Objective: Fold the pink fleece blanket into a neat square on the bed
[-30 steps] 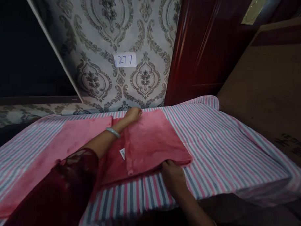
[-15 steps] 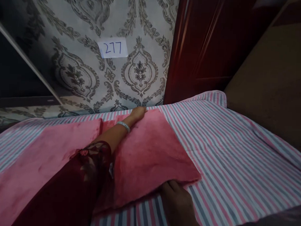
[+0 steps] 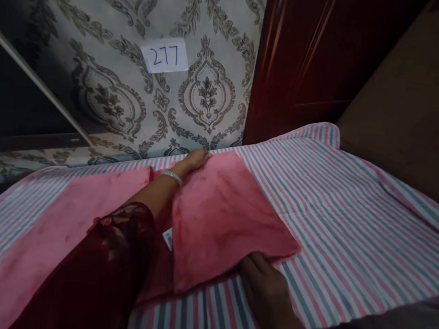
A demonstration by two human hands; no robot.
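A pink plush cloth (image 3: 217, 217) lies on a striped sheet, its right part folded over in a panel. My left hand (image 3: 198, 158), with a silver bangle at the wrist, is closed on the panel's far edge near the wall; its fingertips are partly hidden. At the near edge, my right hand (image 3: 264, 283) holds the cloth, fingers tucked beneath it and slightly lifting the border. Between the panel and my left sleeve, a small white tag (image 3: 168, 239) shows. More of the pink cloth (image 3: 107, 187) spreads flat on the left, partly covered by my arm.
The striped sheet (image 3: 347, 226) covers the surface, with a raised fold at the back right. Behind it stand a patterned wall (image 3: 207, 97) with a paper marked 277 (image 3: 164, 55), and a dark red wooden panel (image 3: 302, 66). A dark framed object (image 3: 27, 95) is at left.
The view has shifted a little. My left hand has moved slightly left along the far edge. The white tag shows more clearly. Both hands keep their hold on the cloth.
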